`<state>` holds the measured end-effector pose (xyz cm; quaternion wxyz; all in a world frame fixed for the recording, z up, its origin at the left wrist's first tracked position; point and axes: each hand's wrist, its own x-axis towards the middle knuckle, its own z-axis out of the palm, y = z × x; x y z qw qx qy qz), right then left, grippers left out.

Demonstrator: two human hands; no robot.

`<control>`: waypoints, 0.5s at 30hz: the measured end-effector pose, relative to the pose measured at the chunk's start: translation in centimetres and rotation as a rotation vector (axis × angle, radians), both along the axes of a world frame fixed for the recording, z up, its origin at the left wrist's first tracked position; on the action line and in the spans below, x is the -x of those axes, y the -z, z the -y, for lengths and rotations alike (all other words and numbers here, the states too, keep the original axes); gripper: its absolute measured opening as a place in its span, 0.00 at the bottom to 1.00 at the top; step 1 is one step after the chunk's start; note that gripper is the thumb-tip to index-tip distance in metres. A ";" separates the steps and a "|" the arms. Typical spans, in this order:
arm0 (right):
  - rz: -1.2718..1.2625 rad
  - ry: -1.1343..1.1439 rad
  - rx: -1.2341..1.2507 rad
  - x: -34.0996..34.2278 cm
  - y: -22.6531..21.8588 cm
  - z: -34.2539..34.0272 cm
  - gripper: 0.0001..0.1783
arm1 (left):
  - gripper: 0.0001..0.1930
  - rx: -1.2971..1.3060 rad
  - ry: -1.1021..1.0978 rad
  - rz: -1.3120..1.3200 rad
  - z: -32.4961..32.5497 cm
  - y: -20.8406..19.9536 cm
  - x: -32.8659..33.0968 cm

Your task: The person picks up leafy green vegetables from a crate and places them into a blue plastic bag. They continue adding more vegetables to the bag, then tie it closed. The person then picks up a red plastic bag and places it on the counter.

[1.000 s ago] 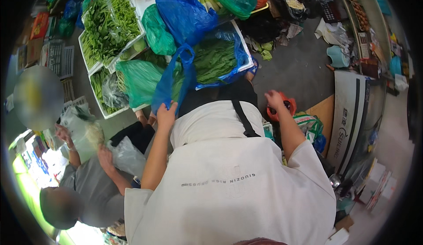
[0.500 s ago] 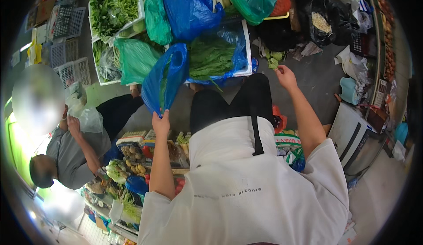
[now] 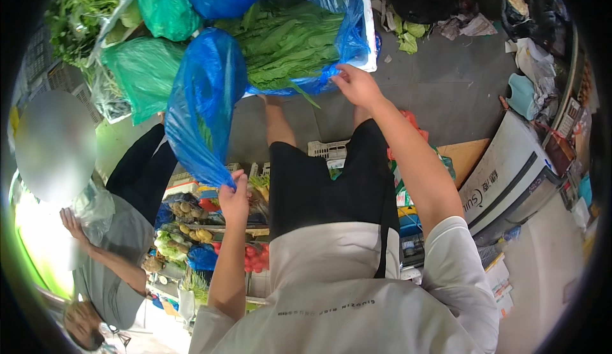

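Note:
My left hand [image 3: 234, 200] pinches the gathered end of a translucent blue plastic bag [image 3: 203, 99], which stretches up to the foam box. Some green leaf shows through the bag's film. At the box's near right corner my right hand [image 3: 358, 87] has its thumb and fingers closed on the bunched edge of a blue plastic liner [image 3: 329, 73]. Long leafy greens [image 3: 290, 38] lie piled in that liner, inside the white foam box [image 3: 372, 32]. One leaf hangs over the near rim.
Green bags [image 3: 143, 77] and a crate of leafy herbs [image 3: 83, 10] stand to the left. Leaf scraps [image 3: 409, 34] lie on the grey floor at right. A person [image 3: 115, 252] in grey is at the left, and a white cabinet [image 3: 503, 169] leans at the right.
My right hand has moved left from beside the leaf scraps to the box's corner and closed on the liner. The blue bag looks fuller, and the view has shifted.

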<state>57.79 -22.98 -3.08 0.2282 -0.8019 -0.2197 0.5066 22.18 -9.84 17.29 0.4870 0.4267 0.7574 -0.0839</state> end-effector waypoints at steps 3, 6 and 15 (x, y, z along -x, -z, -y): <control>0.023 -0.027 -0.041 0.4 4.4 -4.0 0.29 | 0.11 0.006 -0.036 0.014 0.1 0.5 0.5; 0.160 -0.044 -0.036 -2.0 10.2 -6.5 0.36 | 0.09 0.017 -0.077 0.034 0.1 1.9 0.3; 0.955 0.356 0.161 -19.8 12.0 2.1 0.43 | 0.09 -0.012 -0.174 0.121 -0.9 3.3 -3.1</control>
